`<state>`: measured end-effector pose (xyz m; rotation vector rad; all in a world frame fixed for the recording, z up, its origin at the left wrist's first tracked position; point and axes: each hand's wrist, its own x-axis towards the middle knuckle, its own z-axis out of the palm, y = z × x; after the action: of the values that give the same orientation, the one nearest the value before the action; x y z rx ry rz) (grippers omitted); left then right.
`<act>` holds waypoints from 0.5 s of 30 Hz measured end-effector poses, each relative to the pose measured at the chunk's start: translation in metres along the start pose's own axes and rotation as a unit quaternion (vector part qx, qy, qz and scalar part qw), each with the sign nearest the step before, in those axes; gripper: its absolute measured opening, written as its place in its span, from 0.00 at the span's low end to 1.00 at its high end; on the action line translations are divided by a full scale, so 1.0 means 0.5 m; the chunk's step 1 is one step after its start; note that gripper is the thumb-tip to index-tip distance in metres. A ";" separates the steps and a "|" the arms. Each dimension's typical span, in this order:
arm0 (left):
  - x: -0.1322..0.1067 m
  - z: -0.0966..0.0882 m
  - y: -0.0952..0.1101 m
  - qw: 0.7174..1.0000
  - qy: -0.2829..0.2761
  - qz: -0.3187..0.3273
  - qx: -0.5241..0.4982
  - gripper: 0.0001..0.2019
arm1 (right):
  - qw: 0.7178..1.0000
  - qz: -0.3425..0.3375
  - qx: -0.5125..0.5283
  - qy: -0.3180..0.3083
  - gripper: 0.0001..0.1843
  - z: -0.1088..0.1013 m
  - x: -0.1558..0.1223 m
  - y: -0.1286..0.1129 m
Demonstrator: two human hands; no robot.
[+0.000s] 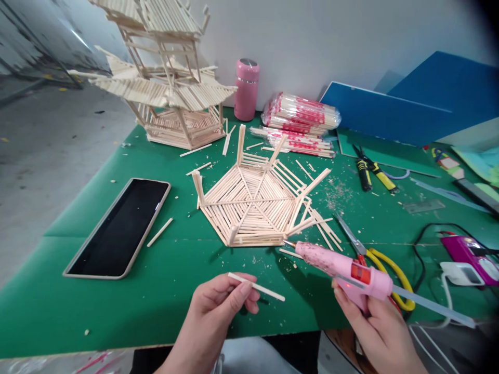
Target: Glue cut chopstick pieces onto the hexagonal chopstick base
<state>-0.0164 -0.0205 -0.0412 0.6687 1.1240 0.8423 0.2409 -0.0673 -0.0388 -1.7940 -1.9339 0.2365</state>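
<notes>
Between thumb and fingers my left hand (224, 306) pinches a short wooden stick (268, 292), near the table's front edge. My right hand (374, 327) is wrapped round the handle of a pink hot glue gun (331, 262), with a clear glue stick (432, 305) poking out of its back. The gun's metal nozzle points left, at the front right corner of a hexagonal stick base (251, 200); whether it touches cannot be made out. Upright posts stand at the base's corners, and low rails run along some of its sides.
A stick pagoda model (167, 78) stands at the back left. Around the table are a phone (119, 228), pink flask (246, 89), packs of sticks (300, 114), scissors (353, 236), pliers (374, 169), loose sticks (325, 228) and a purple device (470, 254) with cables.
</notes>
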 end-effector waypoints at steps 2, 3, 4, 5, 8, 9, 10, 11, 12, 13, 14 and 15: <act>0.002 0.001 -0.001 1.000 0.000 0.000 -0.001 0.08 | 1.000 0.010 -0.002 0.002 0.12 0.002 -0.003 -0.001; 0.002 0.001 -0.001 1.000 0.000 -0.001 -0.002 0.07 | 1.000 0.015 -0.002 0.000 0.12 0.003 -0.004 0.000; 0.002 0.002 0.000 1.000 0.000 -0.001 -0.003 0.07 | 1.000 0.016 -0.002 -0.002 0.12 0.003 -0.005 0.002; 0.002 0.002 0.000 1.000 0.000 -0.001 -0.004 0.07 | 1.000 0.014 -0.001 -0.003 0.12 0.004 -0.006 0.005; 0.001 0.002 0.001 1.000 0.001 -0.002 -0.005 0.07 | 1.000 -0.001 0.001 -0.004 0.13 0.003 -0.004 0.013; 0.001 0.001 0.002 1.000 0.002 -0.001 -0.005 0.08 | 1.000 -0.006 0.002 -0.004 0.13 0.003 -0.002 0.014; 0.001 0.001 0.002 1.000 0.002 -0.001 -0.005 0.08 | 1.000 -0.010 0.003 -0.007 0.13 0.001 0.000 0.014; 0.001 0.001 0.002 1.000 0.003 -0.001 -0.005 0.08 | 1.000 -0.010 0.005 -0.006 0.13 0.000 0.002 0.012; 0.001 0.001 0.002 1.000 0.003 0.000 -0.005 0.08 | 1.000 -0.006 0.006 -0.005 0.12 -0.001 0.004 0.009; 0.001 0.001 0.002 1.000 0.003 0.002 -0.007 0.08 | 1.000 -0.002 0.009 -0.001 0.12 -0.003 0.006 0.005; 0.002 0.001 0.002 1.000 0.003 0.003 -0.009 0.08 | 1.000 0.001 0.011 0.002 0.11 -0.004 0.007 0.001; 0.002 0.001 0.002 1.000 0.002 0.003 -0.010 0.08 | 1.000 0.005 0.013 0.008 0.11 -0.005 0.008 -0.002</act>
<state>-0.0158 -0.0190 -0.0406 0.6540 1.1165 0.8602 0.2411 -0.0640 -0.0352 -1.7844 -1.9027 0.2495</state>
